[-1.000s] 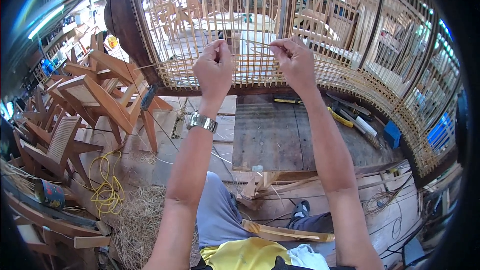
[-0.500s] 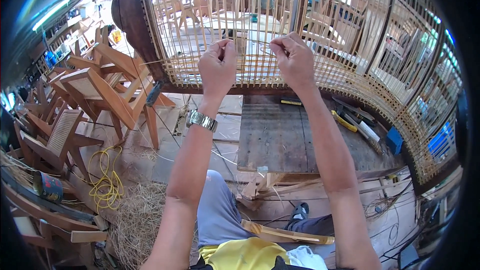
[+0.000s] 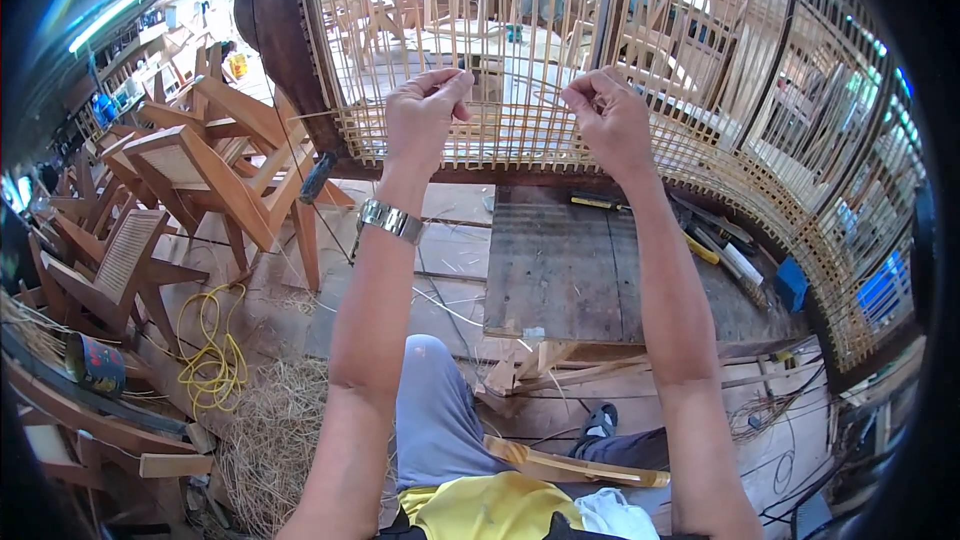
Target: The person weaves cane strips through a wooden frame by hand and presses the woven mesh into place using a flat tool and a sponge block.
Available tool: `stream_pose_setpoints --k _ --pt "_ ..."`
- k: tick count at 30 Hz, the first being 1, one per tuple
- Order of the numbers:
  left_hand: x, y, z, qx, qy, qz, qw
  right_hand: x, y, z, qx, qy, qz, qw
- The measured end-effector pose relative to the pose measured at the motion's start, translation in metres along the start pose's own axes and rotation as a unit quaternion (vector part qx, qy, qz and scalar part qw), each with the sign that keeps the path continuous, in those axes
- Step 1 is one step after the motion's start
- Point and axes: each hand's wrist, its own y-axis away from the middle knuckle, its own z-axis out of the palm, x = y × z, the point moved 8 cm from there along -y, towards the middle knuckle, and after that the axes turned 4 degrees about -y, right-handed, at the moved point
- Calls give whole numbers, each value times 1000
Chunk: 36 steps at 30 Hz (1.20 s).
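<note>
A curved dark wooden frame (image 3: 270, 30) stands upright before me, strung with pale upright cane strands and woven crosswise along its lower part into an open cane mesh (image 3: 530, 135). At the upper edge of this weave, my left hand (image 3: 425, 115) is closed in a pinch, a metal-banded watch (image 3: 391, 221) on its wrist. My right hand (image 3: 608, 115), a little to the right, also pinches with thumb and forefinger. Between the two hands runs a thin cane strand (image 3: 520, 83), crossing the uprights. Its ends within the fingers are hidden.
Under the frame is a dark wooden bench (image 3: 555, 270) with a yellow-handled tool (image 3: 700, 248), other hand tools and a blue block (image 3: 791, 283). Wooden chairs (image 3: 205, 175) crowd the left. A yellow cord (image 3: 215, 360) and cane scraps (image 3: 275, 430) lie on the floor.
My hands have drawn farther apart, the left shifting slightly left and the right moving to the right. The view has shifted slightly. Both hands stay pinched.
</note>
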Motion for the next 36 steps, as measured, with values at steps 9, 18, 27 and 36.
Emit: stream_pose_setpoints --k 9,18,27,36 --pt "-2 8 4 -27 0 61 998 -11 -2 9 29 1 -38 999" --pt "21 18 -4 102 -268 148 946 -1 6 4 15 -31 21 999" --pt "-4 6 -10 29 -45 107 993 -11 -1 15 31 8 -39 999" --pt "19 20 -20 177 -253 162 937 -15 4 12 31 3 -30 999"
